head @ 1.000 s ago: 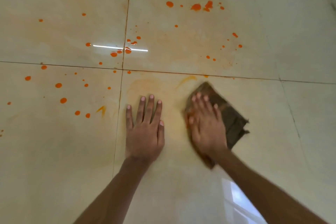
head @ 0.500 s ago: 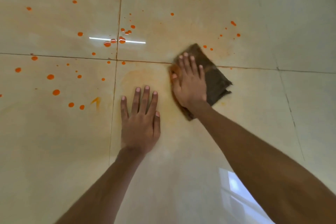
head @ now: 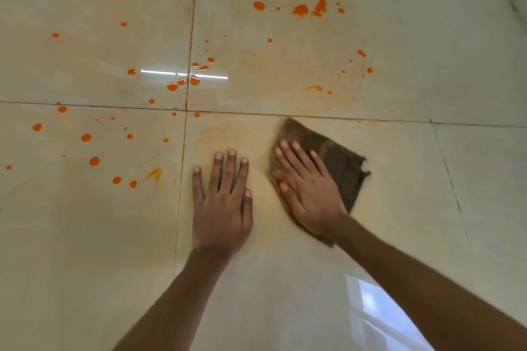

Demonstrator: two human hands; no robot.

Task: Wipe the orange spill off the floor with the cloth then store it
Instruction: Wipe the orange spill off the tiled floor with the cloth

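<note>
Since half a second ago our right hand (head: 309, 194) has drawn the brown cloth (head: 338, 159) back off the grout line (head: 370, 119), fingers straight, slightly spread, pressing flat on it. Our left hand (head: 222, 205) lies just beside, fingers straight and a little apart on the glossy beige floor (head: 427, 208). Orange drops (head: 300, 10) dot it beyond all our fingertips and left of the left fingers.
</note>
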